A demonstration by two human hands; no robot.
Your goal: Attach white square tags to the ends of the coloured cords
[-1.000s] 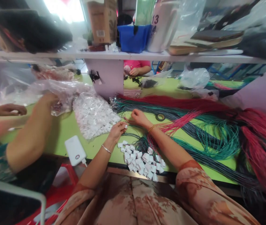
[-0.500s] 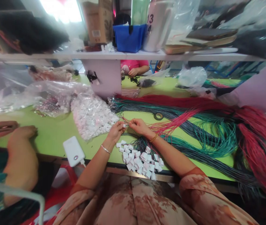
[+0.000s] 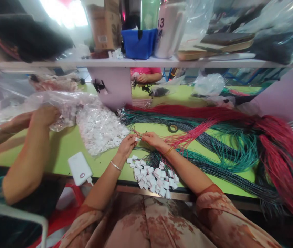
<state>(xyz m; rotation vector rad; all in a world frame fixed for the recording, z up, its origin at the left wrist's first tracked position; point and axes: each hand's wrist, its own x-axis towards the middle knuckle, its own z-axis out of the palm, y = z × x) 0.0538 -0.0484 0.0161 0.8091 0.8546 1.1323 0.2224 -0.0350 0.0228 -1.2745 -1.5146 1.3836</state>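
My left hand (image 3: 127, 144) pinches a small white connector (image 3: 136, 139) over the green table. Close beside it, the fingers of my right hand (image 3: 152, 139) are closed on thin wire ends at the connector. Red wires (image 3: 185, 136) run rightward from behind my right hand. Below both hands, many white connectors with dark wires lie in a pile (image 3: 153, 177) at the table's front edge. A clear bag full of white pieces (image 3: 100, 131) rests left of my left hand. Long dark and green wire bundles (image 3: 213, 172) stretch to the right.
A white power bank (image 3: 80, 168) with a cable lies at the front edge. Black tape (image 3: 172, 128) sits behind the red wires. A co-worker's arms (image 3: 36, 137) reach over the table at left. A shelf (image 3: 141, 62) with a blue bin (image 3: 139, 43) crosses the back; another person sits beyond.
The co-worker's arms at left have moved forward and right to the plastic bag. My hands stay together at the connector. The view has shifted slightly.
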